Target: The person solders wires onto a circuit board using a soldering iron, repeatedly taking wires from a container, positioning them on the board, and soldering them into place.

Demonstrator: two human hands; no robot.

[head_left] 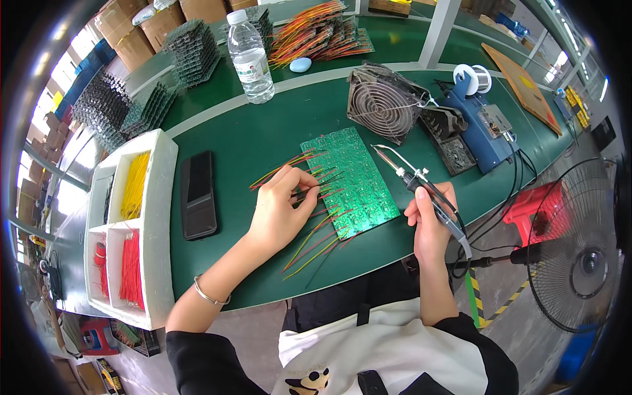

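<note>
A green circuit board panel (359, 178) lies on the green bench in front of me. Red, yellow and black wires (309, 247) stick out from its left edge. My left hand (282, 201) is over that edge, thumb and fingers pinched on dark wires (309, 192). To the right of the panel, my right hand (431, 214) grips a soldering iron (421, 187) with a thin guide tube along it. The iron's tip points up and left, apart from the board's surface.
A white foam box (158, 217) with red and yellow wires and a black phone (199, 194) lie left. Behind stand a water bottle (251, 59), a small fan (384, 102), a blue soldering station (484, 128) and wired boards (319, 36). A larger fan (579, 253) stands right.
</note>
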